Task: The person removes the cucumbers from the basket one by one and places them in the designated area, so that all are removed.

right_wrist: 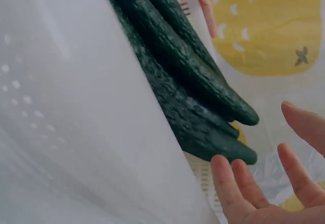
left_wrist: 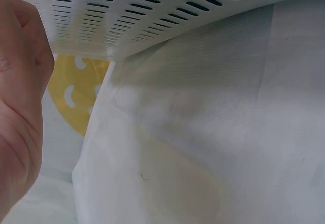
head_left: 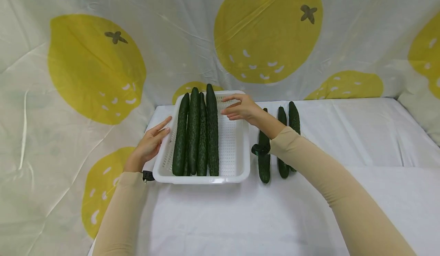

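Note:
A white plastic basket (head_left: 233,179) with slotted walls holds several long dark-green cucumbers (head_left: 194,133) lying side by side, their far tips reaching the back rim. My left hand (head_left: 149,144) is at the basket's left side, fingers stretched along the outer wall; part of it shows beside the slots in the left wrist view. My right hand (head_left: 242,109) is over the basket's right part, fingers spread and loosely bent, nothing between them. In the right wrist view its fingertips (right_wrist: 222,167) come close to the end of the nearest cucumber (right_wrist: 228,148).
Right of the basket, three more cucumbers (head_left: 264,168) lie on the white tablecloth (head_left: 275,217), partly hidden by the right forearm. A curtain printed with yellow lemons (head_left: 268,30) hangs behind the table and along its left side.

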`<state>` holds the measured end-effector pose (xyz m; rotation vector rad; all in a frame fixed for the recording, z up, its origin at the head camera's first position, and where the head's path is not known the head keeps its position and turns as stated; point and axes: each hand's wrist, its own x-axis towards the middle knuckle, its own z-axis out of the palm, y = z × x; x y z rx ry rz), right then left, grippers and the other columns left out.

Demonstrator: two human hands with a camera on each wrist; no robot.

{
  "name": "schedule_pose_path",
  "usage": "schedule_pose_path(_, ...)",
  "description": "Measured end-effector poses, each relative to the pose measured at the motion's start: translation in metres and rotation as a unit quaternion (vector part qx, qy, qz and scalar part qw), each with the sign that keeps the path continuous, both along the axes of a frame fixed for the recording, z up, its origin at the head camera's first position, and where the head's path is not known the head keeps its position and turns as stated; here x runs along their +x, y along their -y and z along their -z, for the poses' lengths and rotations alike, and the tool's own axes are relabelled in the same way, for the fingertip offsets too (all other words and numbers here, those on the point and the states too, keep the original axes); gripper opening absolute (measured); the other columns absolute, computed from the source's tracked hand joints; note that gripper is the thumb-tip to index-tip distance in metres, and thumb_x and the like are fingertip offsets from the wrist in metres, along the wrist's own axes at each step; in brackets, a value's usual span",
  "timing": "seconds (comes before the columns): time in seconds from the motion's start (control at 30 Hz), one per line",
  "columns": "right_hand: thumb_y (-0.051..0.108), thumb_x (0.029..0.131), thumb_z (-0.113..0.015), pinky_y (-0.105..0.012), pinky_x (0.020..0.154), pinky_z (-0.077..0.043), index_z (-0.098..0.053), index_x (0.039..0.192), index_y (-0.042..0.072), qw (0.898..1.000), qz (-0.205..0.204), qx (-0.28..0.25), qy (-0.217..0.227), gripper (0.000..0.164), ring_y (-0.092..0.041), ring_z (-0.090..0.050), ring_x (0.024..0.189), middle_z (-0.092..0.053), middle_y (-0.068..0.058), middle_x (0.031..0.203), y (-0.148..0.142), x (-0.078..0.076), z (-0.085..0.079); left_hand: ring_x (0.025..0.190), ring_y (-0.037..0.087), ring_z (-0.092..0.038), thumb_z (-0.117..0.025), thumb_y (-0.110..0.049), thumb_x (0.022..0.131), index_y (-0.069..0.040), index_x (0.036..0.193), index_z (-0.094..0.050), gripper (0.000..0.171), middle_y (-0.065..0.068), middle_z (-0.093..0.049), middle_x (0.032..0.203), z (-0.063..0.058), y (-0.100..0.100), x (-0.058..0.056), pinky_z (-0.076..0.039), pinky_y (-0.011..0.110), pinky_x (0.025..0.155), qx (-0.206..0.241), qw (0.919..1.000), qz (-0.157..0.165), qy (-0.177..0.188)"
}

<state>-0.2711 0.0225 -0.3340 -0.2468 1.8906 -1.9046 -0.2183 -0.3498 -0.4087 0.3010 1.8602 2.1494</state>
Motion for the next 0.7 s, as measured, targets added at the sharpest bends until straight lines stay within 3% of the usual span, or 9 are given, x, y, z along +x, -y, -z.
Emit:
schedule_pose_path(0.2,0.000,0.090,-0.072,-0.051,0.101,-0.047,-0.053,0.142,0.003,0.999,0.009,0.012,0.029,0.055,-0.043,-0.060,0.115,-0.056,-0.026,0.132,0.016,-0.002,0.004,0.096,0.015,-0.067,-0.039,-0.004,0.108,-0.012,0.159,-0.022,0.055,0.004,-0.065,0.121,0.001,-0.001,0.000,-0.058,0.027,0.075,0.008,0.9999,-0.006,0.004)
schedule_pose_path(0.43,0.000,0.090,-0.073,-0.049,0.102,-0.046,-0.058,0.139,0.006,0.997,0.031,0.026,0.066,0.052,-0.043,-0.055,0.121,-0.025,-0.006,0.161,0.033,-0.006,0.002,0.099,0.015,-0.067,-0.039,-0.004,0.108,-0.013,0.159,-0.023,0.055,0.004,-0.065,0.122,0.000,-0.001,0.000,-0.058,0.029,0.077,0.015,0.9999,-0.003,0.004)
schedule_pose_path(0.7,0.001,0.087,-0.077,-0.048,0.101,-0.047,-0.060,0.136,0.009,0.994,0.051,0.059,0.083,0.053,-0.045,-0.052,0.124,-0.025,-0.014,0.160,0.045,-0.013,0.009,0.100,0.015,-0.066,-0.040,-0.005,0.108,-0.014,0.160,-0.022,0.056,0.003,-0.064,0.124,0.001,0.000,0.000,-0.058,0.029,0.078,0.009,0.9999,0.000,0.008)
